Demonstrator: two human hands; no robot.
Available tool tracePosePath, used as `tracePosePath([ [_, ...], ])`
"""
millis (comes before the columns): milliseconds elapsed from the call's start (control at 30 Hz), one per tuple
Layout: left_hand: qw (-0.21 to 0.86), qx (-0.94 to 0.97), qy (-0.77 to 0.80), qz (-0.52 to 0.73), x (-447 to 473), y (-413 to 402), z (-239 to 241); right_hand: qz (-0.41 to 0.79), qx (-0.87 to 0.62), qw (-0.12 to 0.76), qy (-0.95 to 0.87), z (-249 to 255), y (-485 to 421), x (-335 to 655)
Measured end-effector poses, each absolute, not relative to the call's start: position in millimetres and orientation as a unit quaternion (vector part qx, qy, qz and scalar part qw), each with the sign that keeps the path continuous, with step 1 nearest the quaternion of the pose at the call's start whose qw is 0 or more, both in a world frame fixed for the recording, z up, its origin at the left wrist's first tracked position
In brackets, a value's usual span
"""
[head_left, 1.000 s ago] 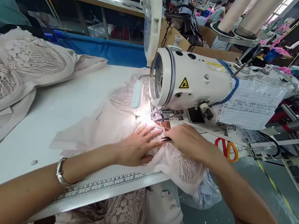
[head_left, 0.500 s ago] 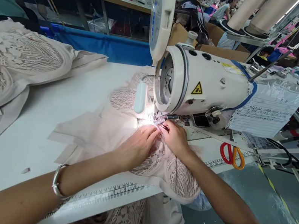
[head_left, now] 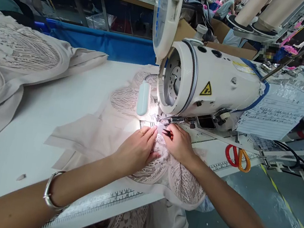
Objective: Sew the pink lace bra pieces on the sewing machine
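Observation:
Under the lit needle area of the white sewing machine lies a pale pink lace bra, its cups and mesh spread over the table. My left hand rests on the lace just in front of the presser foot, fingers stretched forward and thumb apart from them. A ring and a silver bracelet are on this hand and wrist. Close by on the right, my right hand is closed around small dark thread snips, whose pointed blades face left towards my left fingertips. Most of the snips is hidden inside the hand.
More lace bras are heaped at the left of the white table. Scissors with red and orange handles hang at the right edge. A small lamp stands beside the needle. A printed ruler runs along the front edge.
My left thumb has come away from the fingers and spread towards me. The snips' blades now show more clearly, pointing left beside the needle area. The view has shifted slightly.

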State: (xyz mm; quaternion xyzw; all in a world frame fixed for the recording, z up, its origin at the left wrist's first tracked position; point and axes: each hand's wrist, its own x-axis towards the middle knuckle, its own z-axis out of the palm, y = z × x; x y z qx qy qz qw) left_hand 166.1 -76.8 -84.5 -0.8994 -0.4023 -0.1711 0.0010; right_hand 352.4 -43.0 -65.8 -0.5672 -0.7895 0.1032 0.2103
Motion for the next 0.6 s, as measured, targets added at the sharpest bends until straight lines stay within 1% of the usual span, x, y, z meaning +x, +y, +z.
tracePosePath([
  [100,0.028,-0.914,-0.386,-0.123,170,-78,-79,0.114,-0.565,0.214,-0.788,-68,-45,352],
  [233,0.043,-0.924,-0.364,-0.113,172,-78,-73,0.127,-0.548,0.228,-0.795,-71,-48,352],
  [367,0.028,-0.918,-0.374,-0.124,170,-75,-70,0.082,-0.526,0.224,-0.817,-73,-49,352],
  [600,-0.018,-0.916,-0.376,-0.136,166,-71,-72,-0.015,-0.450,0.175,-0.875,-75,-52,354],
])
